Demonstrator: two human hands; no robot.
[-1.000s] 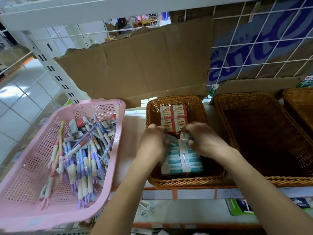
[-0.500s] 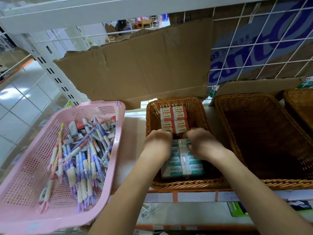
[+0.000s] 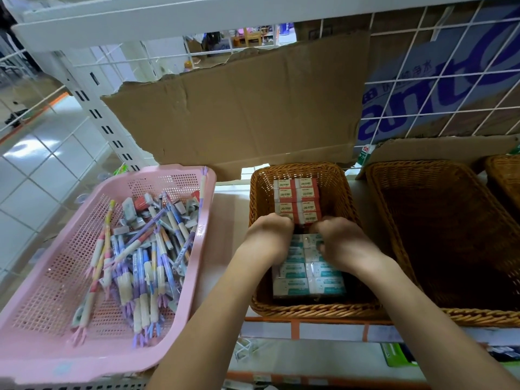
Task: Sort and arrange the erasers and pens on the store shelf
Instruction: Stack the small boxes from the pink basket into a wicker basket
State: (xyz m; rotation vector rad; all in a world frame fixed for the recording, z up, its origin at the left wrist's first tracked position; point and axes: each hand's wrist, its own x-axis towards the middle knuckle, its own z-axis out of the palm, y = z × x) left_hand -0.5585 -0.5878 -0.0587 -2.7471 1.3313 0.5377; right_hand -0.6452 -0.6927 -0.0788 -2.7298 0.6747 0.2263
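So left hand (image 3: 268,239) and right hand (image 3: 343,243) are curling down in the basket (image 3: 309,308), between red erasers (image 3: 298,195) at its back edge and teal erasers (image 3: 308,280) up front; can't tell their grip. Pens (image 3: 140,254) are sitting in the pink tray (image 3: 50,291).

**Erasers in wicker, pens loose in pink tray**

White boxed erasers w/ red bands, "2B" print (image 3: 297,198): packed flat in 2 cols, several rows, at far end of small brown woven wicker basket (image 3: 309,308). Near rows partly covered.

White erasers w/ teal-green wrappers (image 3: 308,280): also 2 cols, lying flat, filling near half of same basket; far rows partly covered, junction w/ red ones hidden.

Pastel pens, purple/blue/cream/pink barrels w/ forked ends (image 3: 146,249): jumbled heap, lying crosswise, right side of perforated pink plastic tray (image 3: 112,358).

Loose grey & red erasers (image 3: 128,206): mixed among pens at heap's far end.
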